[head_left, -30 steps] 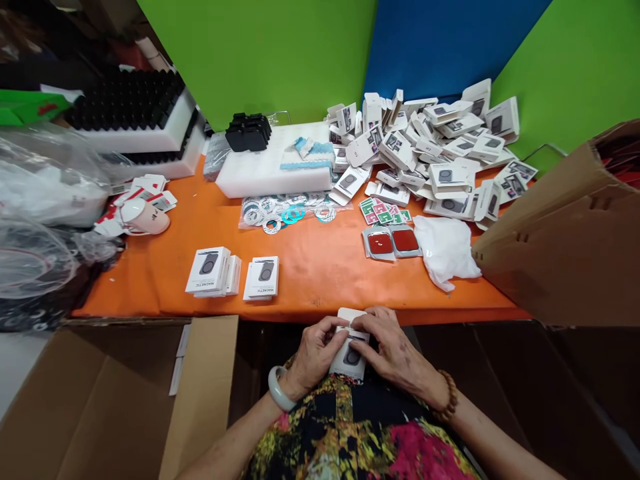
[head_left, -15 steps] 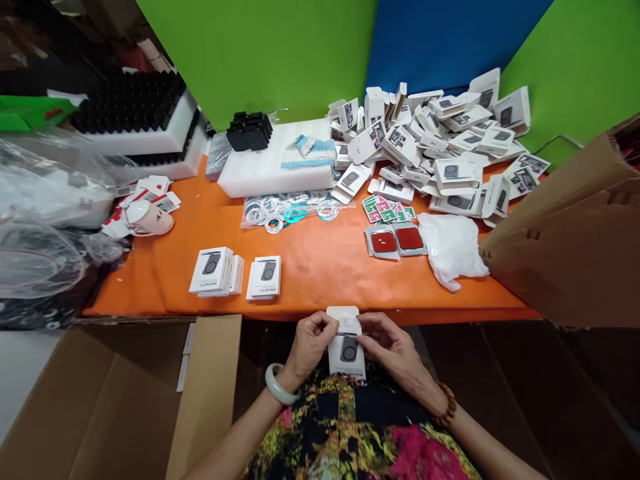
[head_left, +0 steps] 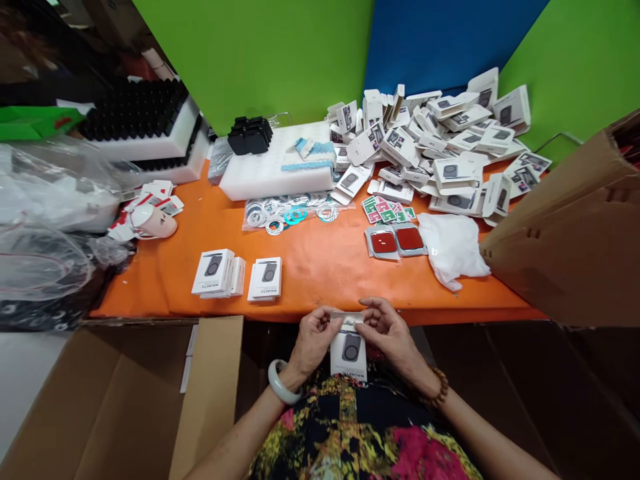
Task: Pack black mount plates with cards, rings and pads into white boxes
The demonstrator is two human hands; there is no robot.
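Observation:
A small white carton [head_left: 349,363] printed with a dark device and the word MAGNETIC is upright against my lap, just below the table's front edge. Its top end, with the flap, faces away from me. My left hand [head_left: 313,343] pinches the top left corner between thumb and fingers. At the top right corner my right hand [head_left: 391,339] has its thumb on the front and its fingers bent behind the flap. What lies inside the carton is hidden. Nearest on the orange table [head_left: 320,267] are two short stacks of like cartons, a left stack [head_left: 213,272] and a right stack [head_left: 265,279].
A heap of white cartons [head_left: 420,140] fills the back right. Nearby lie red square pads [head_left: 410,237], stickers [head_left: 387,210] and a white bag [head_left: 453,247]. White foam [head_left: 275,177] stands behind bagged rings [head_left: 295,213]. Brown cardboard boxes stand right [head_left: 560,247] and lower left [head_left: 210,387].
The carton's top flap, upright before, is now tipped and looks shorter. My right fingers have moved up behind it, and both thumbs have come closer together at the top.

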